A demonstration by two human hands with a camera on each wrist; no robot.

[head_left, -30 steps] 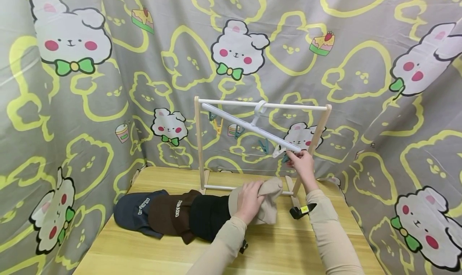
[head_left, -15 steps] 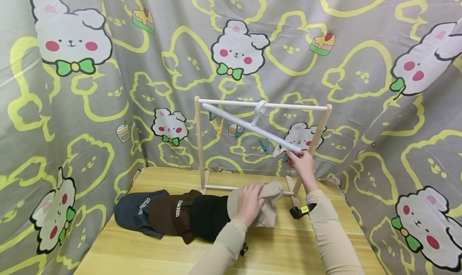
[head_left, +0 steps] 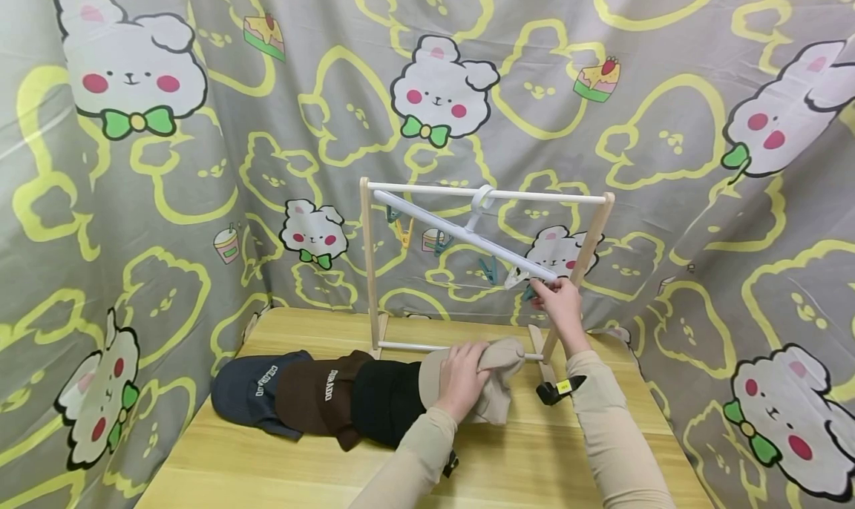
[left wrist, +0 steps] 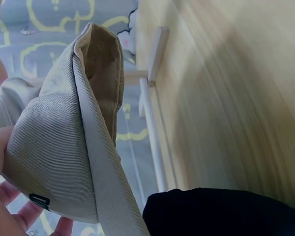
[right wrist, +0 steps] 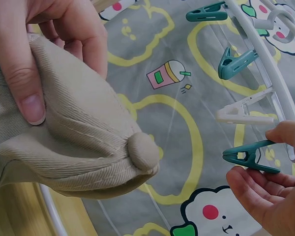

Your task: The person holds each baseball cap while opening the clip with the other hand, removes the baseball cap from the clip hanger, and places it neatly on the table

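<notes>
A beige cap (head_left: 502, 390) with a button on its crown is in my left hand (head_left: 461, 383), whose thumb presses into the folded cloth in the right wrist view. The cap (left wrist: 59, 142) tilts in the left wrist view, its opening partly showing. My right hand (head_left: 559, 303) pinches a teal clothespin (right wrist: 251, 146) by its handles, at the low end of a white hanger (head_left: 461, 234). The clothespin's tips point toward the cap, with a gap between cap and clip. Beside it on the hanger hang a white clip (right wrist: 243, 118) and another teal clip (right wrist: 236, 64).
The slanted hanger hooks over the top bar of a wooden rack (head_left: 369, 271). A yellow clip (head_left: 404, 234) hangs near its high end. Navy (head_left: 234, 398), brown (head_left: 302, 398) and black (head_left: 382, 401) caps lie in an overlapping row on the wooden table (head_left: 220, 472). Patterned cloth surrounds it.
My left hand and the beige cap have sunk slightly, and the cap's crown has turned a little. My right hand stays at the clothespin.
</notes>
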